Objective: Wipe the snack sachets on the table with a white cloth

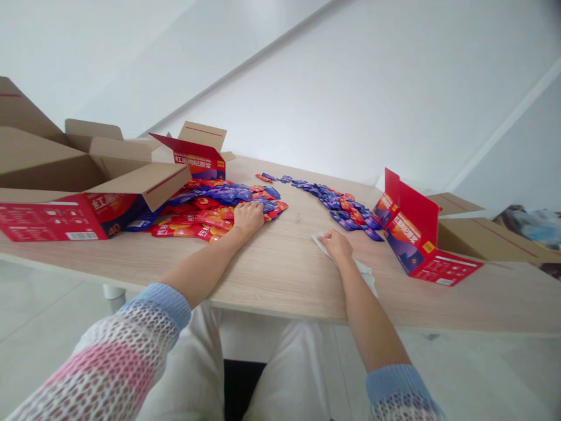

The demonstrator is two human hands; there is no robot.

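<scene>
Rests the left hand (249, 216) on the right end of a heap of red and purple sachets (210, 218), with fingers curled downward; cannot tell about any grip on a single sachet, with the fingertips hidden. Pinches a corner of a thin white sheet (367, 276), cloth or paper, between thumb and fingers of the right hand (336, 244), with the rest trailing under the forearm toward the near edge of the table (272, 275). Has a large open carton (48, 219) at the left beside the heap, and a smaller red box (199, 164) at its far side. Has at the right a slanting band of mostly purple sachets (346, 204), running from the far middle to just beside an open red box (407, 234). Wears a knitted top with blue cuffs (170, 307).
</scene>
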